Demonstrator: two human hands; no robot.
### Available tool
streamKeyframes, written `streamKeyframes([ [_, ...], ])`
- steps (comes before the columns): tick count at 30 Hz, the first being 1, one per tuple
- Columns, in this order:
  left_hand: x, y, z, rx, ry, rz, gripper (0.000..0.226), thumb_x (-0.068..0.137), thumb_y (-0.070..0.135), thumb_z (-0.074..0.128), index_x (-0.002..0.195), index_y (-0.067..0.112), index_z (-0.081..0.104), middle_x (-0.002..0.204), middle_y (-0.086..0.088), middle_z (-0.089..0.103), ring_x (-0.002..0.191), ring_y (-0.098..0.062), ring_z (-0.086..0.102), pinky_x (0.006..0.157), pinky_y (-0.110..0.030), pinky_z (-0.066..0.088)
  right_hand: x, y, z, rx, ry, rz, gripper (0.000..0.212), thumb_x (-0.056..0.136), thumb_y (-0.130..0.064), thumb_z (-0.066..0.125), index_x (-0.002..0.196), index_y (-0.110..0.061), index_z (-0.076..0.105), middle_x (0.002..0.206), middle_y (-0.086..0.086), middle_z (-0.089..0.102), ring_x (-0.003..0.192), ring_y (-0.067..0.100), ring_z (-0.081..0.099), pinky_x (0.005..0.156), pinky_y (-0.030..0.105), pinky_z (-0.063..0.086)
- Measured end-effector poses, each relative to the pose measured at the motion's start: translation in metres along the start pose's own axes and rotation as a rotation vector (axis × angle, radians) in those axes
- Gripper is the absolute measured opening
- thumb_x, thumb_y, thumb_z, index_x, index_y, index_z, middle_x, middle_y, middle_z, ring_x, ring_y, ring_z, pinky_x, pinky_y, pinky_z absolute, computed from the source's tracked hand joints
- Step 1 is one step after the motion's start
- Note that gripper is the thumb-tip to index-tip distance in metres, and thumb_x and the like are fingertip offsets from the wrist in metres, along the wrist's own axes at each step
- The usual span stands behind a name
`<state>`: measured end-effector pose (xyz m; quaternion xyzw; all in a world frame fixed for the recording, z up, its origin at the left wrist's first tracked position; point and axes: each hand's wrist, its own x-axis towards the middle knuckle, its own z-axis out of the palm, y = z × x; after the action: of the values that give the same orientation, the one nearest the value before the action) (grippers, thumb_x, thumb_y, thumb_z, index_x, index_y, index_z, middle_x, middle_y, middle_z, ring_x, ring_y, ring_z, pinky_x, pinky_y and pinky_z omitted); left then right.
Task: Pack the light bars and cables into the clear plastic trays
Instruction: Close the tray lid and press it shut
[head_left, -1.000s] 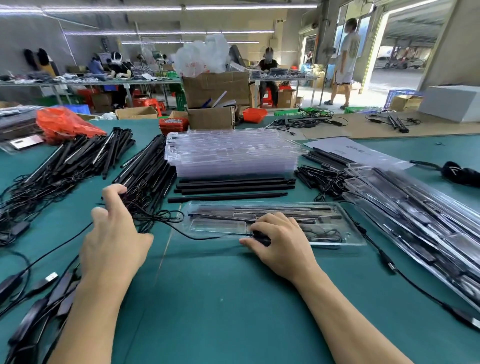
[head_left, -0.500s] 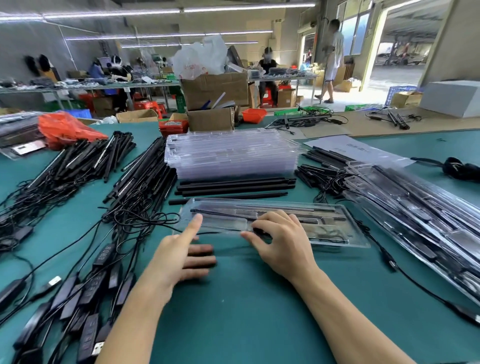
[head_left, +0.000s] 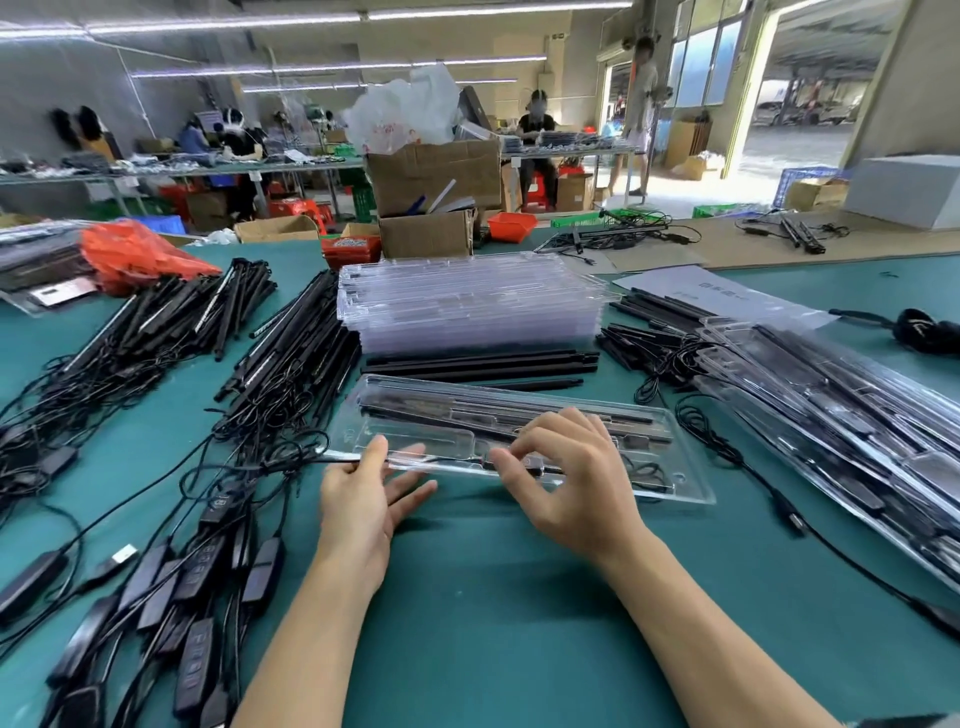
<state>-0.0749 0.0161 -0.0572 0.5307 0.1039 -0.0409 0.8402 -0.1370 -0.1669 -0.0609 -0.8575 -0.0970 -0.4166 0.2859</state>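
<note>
Compared with the frame half a second earlier, the left hand (head_left: 366, 499) is positioned closer to the clear plastic tray (head_left: 691, 483); its thumb now rests on the tray's near-left edge, with the fingers straight and spread on the bench (head_left: 493, 623) just below the rim. The right hand (head_left: 571, 478) is kept over the tray's middle, fingers curled, with thumb and forefinger pinched on a black cable (head_left: 540, 469) lying in the near compartment. A light bar (head_left: 498, 410) is seated along the tray's far channel. Behind the tray, loose black bars (head_left: 478, 364) are laid in front of a stack of empty trays (head_left: 467, 301). Piles of bars with tangled cables (head_left: 280, 364) are placed to the left, and filled trays (head_left: 852, 415) are stacked to the right.
</note>
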Motion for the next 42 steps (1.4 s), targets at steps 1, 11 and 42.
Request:
streamKeyframes([
  [1, -0.001, 0.000, 0.001, -0.020, 0.012, 0.001, 0.023, 0.103, 0.019, 0.054, 0.118, 0.003, 0.045, 0.100, -0.022, 0.074, 0.072, -0.027, 0.068, 0.049, -0.028, 0.057, 0.000, -0.003, -0.002, 0.012, 0.039, -0.031, 0.040, 0.091, -0.040, 0.062, 0.065, -0.011, 0.065, 0.067, -0.005, 0.061, 0.066, 0.020, 0.053, 0.068, 0.038, 0.044],
  [11, -0.005, 0.002, 0.000, -0.116, 0.075, 0.043, 0.015, 0.104, 0.012, 0.050, 0.094, 0.002, 0.050, 0.091, -0.019, 0.072, 0.068, -0.028, 0.069, 0.049, -0.027, 0.057, -0.013, -0.046, 0.007, 0.294, -0.337, 0.764, 0.062, 0.089, -0.065, 0.054, 0.067, -0.008, 0.064, 0.053, 0.005, 0.064, 0.038, 0.021, 0.048, 0.042, 0.026, 0.041],
  [42, -0.015, 0.003, -0.007, -0.018, -0.218, 0.100, 0.068, 0.075, 0.054, 0.066, 0.134, 0.025, 0.047, 0.110, -0.012, 0.067, 0.084, -0.017, 0.073, 0.051, -0.031, 0.054, 0.090, -0.055, -0.018, 1.270, 0.607, 0.791, 0.045, 0.100, -0.008, 0.058, 0.130, -0.018, 0.025, 0.087, 0.018, 0.070, 0.077, 0.027, 0.074, 0.065, 0.029, 0.060],
])
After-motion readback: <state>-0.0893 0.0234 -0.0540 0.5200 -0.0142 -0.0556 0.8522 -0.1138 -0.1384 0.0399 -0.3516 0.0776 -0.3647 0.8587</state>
